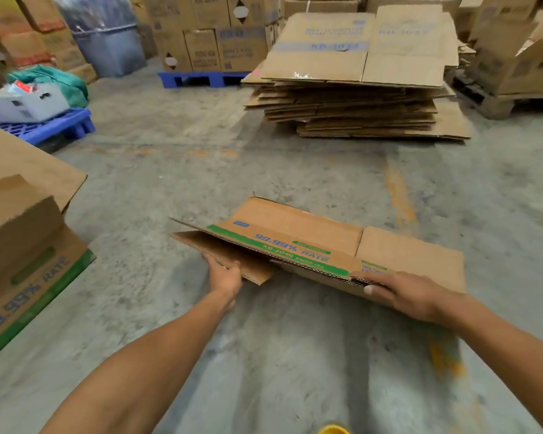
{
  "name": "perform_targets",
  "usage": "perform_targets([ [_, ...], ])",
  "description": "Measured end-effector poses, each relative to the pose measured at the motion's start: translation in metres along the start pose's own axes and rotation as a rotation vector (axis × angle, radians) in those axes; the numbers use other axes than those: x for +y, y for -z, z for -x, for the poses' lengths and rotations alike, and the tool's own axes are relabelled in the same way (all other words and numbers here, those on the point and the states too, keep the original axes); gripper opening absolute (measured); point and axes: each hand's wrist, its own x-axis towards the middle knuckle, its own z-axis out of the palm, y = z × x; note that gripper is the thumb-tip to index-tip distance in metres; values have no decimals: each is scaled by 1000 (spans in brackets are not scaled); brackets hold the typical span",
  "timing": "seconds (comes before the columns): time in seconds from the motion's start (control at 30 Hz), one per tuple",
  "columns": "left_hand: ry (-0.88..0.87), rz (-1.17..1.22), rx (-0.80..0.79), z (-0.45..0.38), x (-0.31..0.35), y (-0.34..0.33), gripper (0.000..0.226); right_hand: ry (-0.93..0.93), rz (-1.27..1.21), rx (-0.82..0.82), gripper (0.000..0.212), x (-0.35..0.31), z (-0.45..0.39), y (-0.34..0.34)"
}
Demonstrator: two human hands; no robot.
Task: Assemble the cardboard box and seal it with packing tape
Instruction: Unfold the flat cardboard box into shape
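Observation:
A flattened brown cardboard box (311,236) with a green stripe and blue print hangs level above the concrete floor in front of me. My left hand (224,274) grips its lower left flap at the near edge. My right hand (411,296) pinches the near edge on the right side, thumb on top. The two layers of the box are slightly parted at the left end. No packing tape shows in the view.
A tall stack of flat cartons (355,98) lies on the floor ahead. An assembled box with open flaps (22,245) stands at my left. Blue pallets (54,126) and stacked cartons (213,36) line the back. A yellow object (334,430) shows at the bottom edge.

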Motion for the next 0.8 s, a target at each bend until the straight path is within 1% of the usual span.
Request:
perform_targets([
  [0.07, -82, -33, -42, -2, 9, -4, 91, -11, -164, 79, 41, 10, 3, 9],
  [0.13, -156, -41, -102, -5, 22, -6, 91, -72, -218, 189, 40, 21, 3, 25],
  [0.23, -273, -111, -93, -10, 56, -15, 87, -175, -190, 348, 50, 41, 1, 60],
  [0.33, -373, -138, -81, -14, 99, -27, 81, -221, -187, 545, 40, 57, -2, 109],
  [0.43, -414, -169, -107, -12, 147, -37, 74, -304, -164, 649, 31, 65, -4, 171],
  [0.5, -446, -203, -114, -6, 181, -39, 70, -353, -178, 712, 30, 66, -3, 210],
  [0.57, -503, -306, -114, 2, 215, -37, 67, -402, -189, 783, 33, 66, 1, 244],
  [0.63, -549, -418, -143, 9, 249, -30, 65, -461, -185, 799, 33, 64, 9, 270],
  [0.73, -576, -578, -219, 20, 291, -13, 63, -574, -168, 747, 30, 58, 22, 298],
  [0.8, -557, -664, -294, 28, 314, -1, 61, -618, -160, 706, 26, 56, 31, 308],
])
